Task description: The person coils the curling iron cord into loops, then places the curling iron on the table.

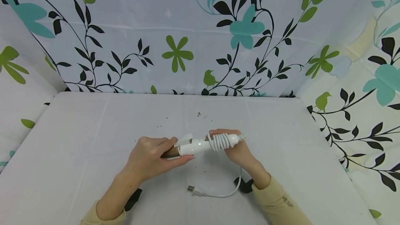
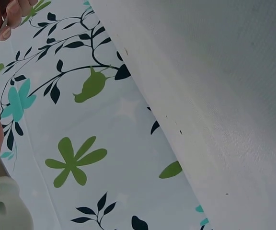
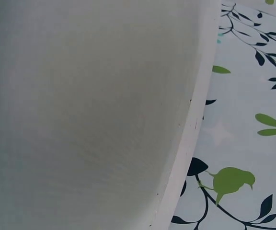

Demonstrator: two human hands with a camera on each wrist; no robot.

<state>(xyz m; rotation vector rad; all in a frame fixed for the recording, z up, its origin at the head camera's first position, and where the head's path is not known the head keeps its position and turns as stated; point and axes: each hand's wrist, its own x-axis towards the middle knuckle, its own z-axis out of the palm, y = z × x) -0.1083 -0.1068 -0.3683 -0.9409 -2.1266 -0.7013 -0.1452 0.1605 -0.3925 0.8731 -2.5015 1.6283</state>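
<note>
One curling iron (image 1: 186, 149) is held over the desk (image 1: 93, 124): left hand (image 1: 152, 153) clasping its brown barrel (image 1: 171, 152), right hand (image 1: 240, 152) curled round its cord-wrapped white handle (image 1: 200, 145).

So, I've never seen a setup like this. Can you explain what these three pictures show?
There is no robot here, just a person's two bare hands. The large picture comes from a camera worn on the head, looking forward and down; the others come from one on each wrist.

The left hand and right hand hold what looks like a curling iron: the left at the brown barrel, the right at the white handle, where the cord is wound round. The cord's loose end leads to a plug over the white table. Dark specks lie farther back, before a leaf-patterned cloth.

The left-wrist picture catches fingers and part of the iron; the right-wrist one shows only table and cloth.
</note>
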